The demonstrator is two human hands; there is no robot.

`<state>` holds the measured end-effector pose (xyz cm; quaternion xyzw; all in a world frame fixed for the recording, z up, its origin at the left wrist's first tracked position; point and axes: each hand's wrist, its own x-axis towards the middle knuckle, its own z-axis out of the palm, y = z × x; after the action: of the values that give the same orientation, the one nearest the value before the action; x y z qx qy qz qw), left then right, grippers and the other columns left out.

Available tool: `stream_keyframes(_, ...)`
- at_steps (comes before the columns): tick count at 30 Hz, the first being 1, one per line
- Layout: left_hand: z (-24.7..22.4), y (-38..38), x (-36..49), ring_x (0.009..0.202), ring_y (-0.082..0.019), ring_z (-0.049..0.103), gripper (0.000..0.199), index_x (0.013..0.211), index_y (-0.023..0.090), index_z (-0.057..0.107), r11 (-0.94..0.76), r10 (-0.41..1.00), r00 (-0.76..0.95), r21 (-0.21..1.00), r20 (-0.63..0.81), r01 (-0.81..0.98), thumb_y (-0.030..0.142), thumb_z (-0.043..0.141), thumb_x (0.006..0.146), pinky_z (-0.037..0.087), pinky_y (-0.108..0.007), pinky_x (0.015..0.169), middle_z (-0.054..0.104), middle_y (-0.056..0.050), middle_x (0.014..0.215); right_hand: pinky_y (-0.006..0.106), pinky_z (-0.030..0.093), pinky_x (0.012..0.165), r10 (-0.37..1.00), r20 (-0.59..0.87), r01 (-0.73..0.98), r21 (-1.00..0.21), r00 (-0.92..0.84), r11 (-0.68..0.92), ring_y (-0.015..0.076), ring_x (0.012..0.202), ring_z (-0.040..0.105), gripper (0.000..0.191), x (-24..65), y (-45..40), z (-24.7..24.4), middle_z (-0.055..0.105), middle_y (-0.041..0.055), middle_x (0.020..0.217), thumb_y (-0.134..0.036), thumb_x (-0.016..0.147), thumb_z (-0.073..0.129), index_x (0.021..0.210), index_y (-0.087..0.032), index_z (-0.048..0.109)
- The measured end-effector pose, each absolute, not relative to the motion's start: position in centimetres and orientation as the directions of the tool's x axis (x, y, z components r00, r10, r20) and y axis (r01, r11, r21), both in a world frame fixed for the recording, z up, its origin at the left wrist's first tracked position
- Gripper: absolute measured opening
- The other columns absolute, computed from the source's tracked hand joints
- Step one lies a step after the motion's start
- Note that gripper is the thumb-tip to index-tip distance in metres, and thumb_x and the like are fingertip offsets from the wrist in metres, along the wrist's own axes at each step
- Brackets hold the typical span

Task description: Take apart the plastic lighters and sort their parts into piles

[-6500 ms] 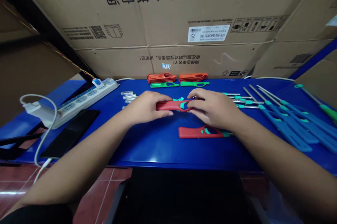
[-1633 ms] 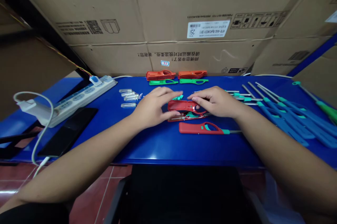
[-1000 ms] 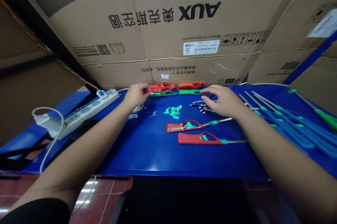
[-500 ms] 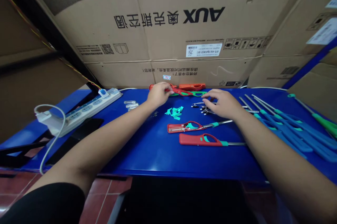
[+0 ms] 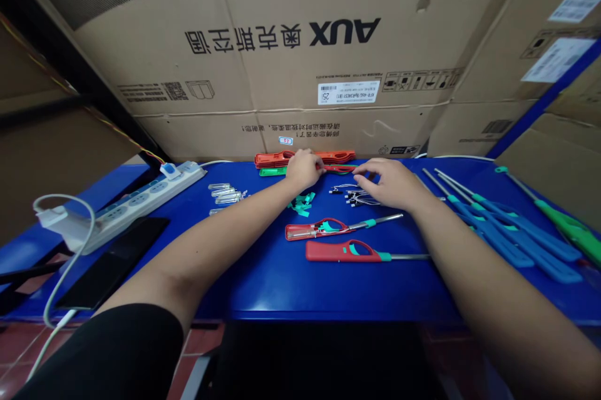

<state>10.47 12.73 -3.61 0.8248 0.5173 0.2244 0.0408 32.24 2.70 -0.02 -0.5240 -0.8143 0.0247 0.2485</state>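
At the back of the blue table, my left hand (image 5: 305, 169) pinches a red handle shell (image 5: 339, 169) that lies over green shells (image 5: 273, 171). My right hand (image 5: 385, 182) is at the right end of that shell, its thumb and fingers apart, above black parts with white wires (image 5: 359, 198). Behind my left hand lie stacked orange-red shells (image 5: 334, 156). Small teal pieces (image 5: 302, 203) lie below my left hand. Nearer me are an opened red lighter (image 5: 317, 230) with its inner parts showing and a closed red lighter (image 5: 345, 251) with a metal tube.
Clear small tubes (image 5: 225, 193) lie left of my left forearm. A white power strip (image 5: 141, 200) and a black phone (image 5: 115, 262) are at the left. Blue lighters (image 5: 511, 225) and a green one (image 5: 570, 225) lie at the right. A cardboard wall (image 5: 282, 74) stands behind.
My left hand has moved right along the shells, and the red shell has shifted right with it. My right hand stays near the wired parts. The camera view has shifted slightly.
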Motion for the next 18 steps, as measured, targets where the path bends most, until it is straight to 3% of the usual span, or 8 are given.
stream_keyframes(4,-3.6,12.7,10.5,0.101,-0.028,0.059,0.014,0.088,0.021,0.077,-0.467,0.873,0.389,0.274,0.295,0.84,0.032,0.078,0.079,0.047,-0.037,0.088,0.067,-0.009,0.096,0.034,0.05,0.079,0.87,0.37,0.846,-0.297,-0.326,0.443,0.0213,0.087,0.067,0.028,32.4,2.7,0.0,0.075,0.0068,0.1,-0.036,0.092,0.056,0.104,-0.021,0.076)
stream_keyframes(8,-2.4,11.7,9.8,0.102,-0.029,0.061,0.018,0.094,0.018,0.076,-0.481,0.866,0.398,0.285,0.302,0.829,0.032,0.071,0.085,0.047,-0.038,0.088,0.068,-0.012,0.101,0.033,0.048,0.074,0.878,0.311,0.851,-0.271,-0.364,0.449,0.021,0.082,0.067,0.024,32.4,2.7,0.1,0.076,0.0058,0.094,-0.033,0.091,0.055,0.095,-0.021,0.076)
stream_keyframes(11,-0.8,9.5,8.4,0.095,-0.025,0.064,0.02,0.096,0.018,0.076,-0.546,0.835,0.477,0.299,0.276,0.783,0.033,0.064,0.09,0.047,-0.035,0.084,0.072,-0.009,0.098,0.032,0.048,0.073,0.836,0.201,0.792,-0.267,-0.511,0.548,0.0202,0.08,0.066,0.02,31.8,2.2,0.2,0.075,0.006,0.09,-0.029,0.09,0.056,0.088,-0.02,0.074)
stream_keyframes(14,0.6,6.1,5.9,0.083,-0.018,0.066,0.017,0.094,0.022,0.076,-0.64,0.766,0.61,0.321,0.202,0.698,0.033,0.064,0.09,0.047,-0.029,0.076,0.075,-0.003,0.09,0.031,0.048,0.075,0.703,0.043,0.663,-0.297,-0.709,0.687,0.0188,0.082,0.065,0.017,30.6,1.2,0.4,0.073,0.0053,0.091,-0.024,0.089,0.058,0.087,-0.02,0.074)
stream_keyframes(18,0.6,1.6,2.2,0.084,-0.02,0.067,0.026,0.099,0.021,0.076,-0.701,0.68,0.728,0.369,0.089,0.61,0.042,0.072,0.083,0.048,-0.032,0.076,0.074,-0.005,0.095,0.031,0.046,0.071,0.643,-0.085,0.634,-0.306,-0.761,0.71,0.0181,0.08,0.063,0.011,29.3,0.1,0.6,0.071,0.0036,0.09,-0.026,0.086,0.063,0.089,-0.022,0.073)
